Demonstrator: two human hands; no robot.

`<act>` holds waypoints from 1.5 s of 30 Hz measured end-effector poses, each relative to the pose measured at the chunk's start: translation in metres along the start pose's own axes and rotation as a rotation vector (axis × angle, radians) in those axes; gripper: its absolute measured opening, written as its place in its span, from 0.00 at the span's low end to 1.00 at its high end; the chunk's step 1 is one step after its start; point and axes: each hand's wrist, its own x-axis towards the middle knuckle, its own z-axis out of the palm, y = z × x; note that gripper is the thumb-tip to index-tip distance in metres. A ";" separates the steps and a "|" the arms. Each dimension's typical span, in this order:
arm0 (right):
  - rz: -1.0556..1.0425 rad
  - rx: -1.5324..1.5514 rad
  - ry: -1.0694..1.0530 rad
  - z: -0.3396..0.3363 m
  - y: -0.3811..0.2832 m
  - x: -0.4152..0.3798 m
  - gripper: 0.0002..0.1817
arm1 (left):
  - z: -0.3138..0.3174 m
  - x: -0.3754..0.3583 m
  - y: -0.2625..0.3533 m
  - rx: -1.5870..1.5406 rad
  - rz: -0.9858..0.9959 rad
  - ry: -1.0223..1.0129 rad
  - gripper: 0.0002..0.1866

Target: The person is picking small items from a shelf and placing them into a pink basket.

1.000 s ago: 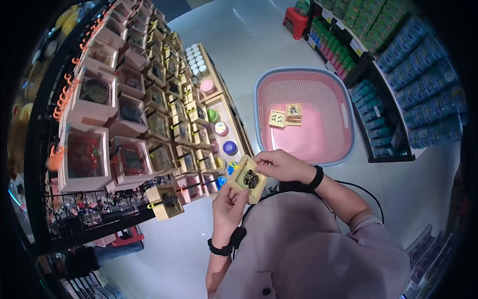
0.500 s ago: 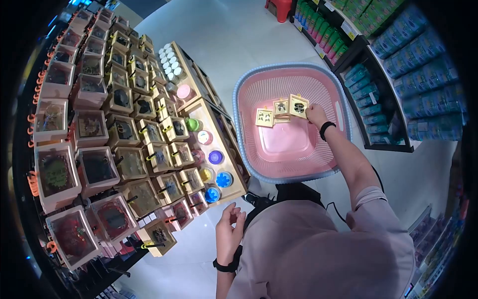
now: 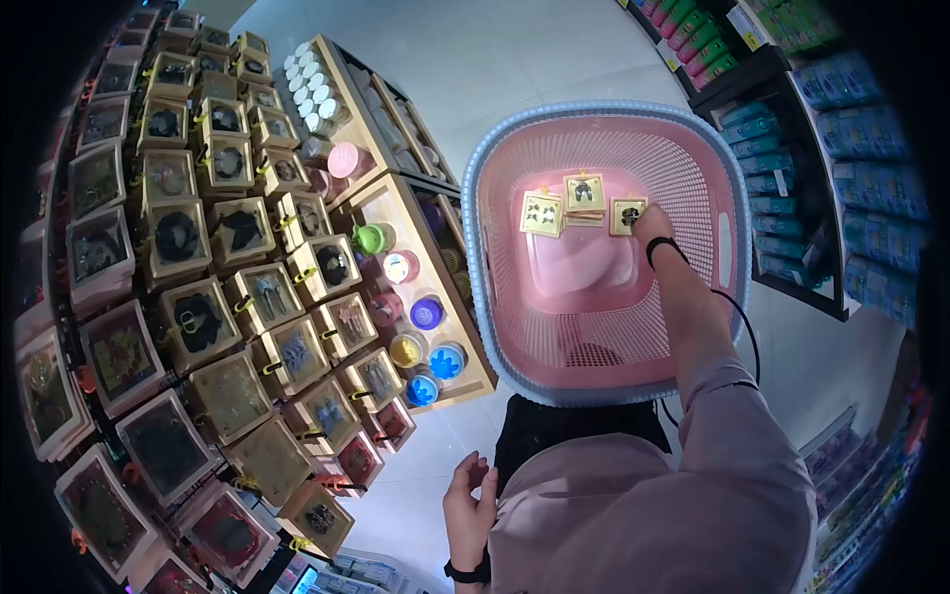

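Note:
Inside a pink laundry basket [image 3: 554, 371] with a blue rim, my right hand [image 3: 649, 226] grips the right edge of a small square yellowish jewellery card [image 3: 622, 212] with a dark item on it. My fingertips are partly hidden behind the wrist and card. To its left lies a short stack of similar cards [image 3: 585, 192], the top one bearing dark shapes. Another card [image 3: 541, 214] with several small dark pieces rests at the far left, touching the stack. My left hand [image 3: 468, 507] hangs empty beside my body, fingers loosely bent and apart from the thumb.
Hooks packed with boxed accessories [image 3: 242, 307] fill the left side. Beside them a wooden display shelf [image 3: 465, 381] holds tubs with coloured lids. Shelves of bottles [image 3: 772, 188] stand close on the right. A dark cable [image 3: 749, 332] runs near my right arm.
My right hand has lowered the card from beside the stack to the basket's right, and the stack's top card now shows fully. My view has shifted nearer the basket.

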 end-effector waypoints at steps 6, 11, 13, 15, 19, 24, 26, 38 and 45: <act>-0.048 0.016 -0.001 0.020 0.004 0.018 0.18 | 0.010 0.006 0.003 0.016 -0.077 -0.032 0.22; -0.137 0.130 0.047 0.050 0.021 0.037 0.19 | 0.013 0.010 0.002 0.019 -0.028 -0.053 0.22; -0.144 0.124 0.016 0.045 0.028 0.026 0.17 | 0.013 0.009 0.005 0.003 -0.018 -0.040 0.22; -0.117 0.158 -0.002 0.037 0.028 0.017 0.18 | 0.012 0.008 0.007 -0.004 0.001 -0.030 0.21; -0.178 0.212 0.053 0.038 0.038 0.001 0.16 | 0.000 0.005 -0.001 -0.005 0.044 -0.003 0.20; -0.318 0.230 -0.020 0.047 0.051 0.028 0.15 | -0.025 -0.006 -0.011 -0.052 0.161 0.099 0.17; -0.320 0.484 -0.156 0.035 0.049 0.026 0.12 | -0.041 -0.016 -0.026 -0.064 0.227 0.202 0.14; -0.538 0.989 -0.364 -0.067 -0.031 -0.246 0.13 | -0.124 -0.047 -0.069 -0.211 0.580 1.251 0.24; -0.598 1.050 -0.379 -0.068 -0.033 -0.324 0.15 | -0.144 -0.025 -0.078 -0.277 0.600 1.093 0.32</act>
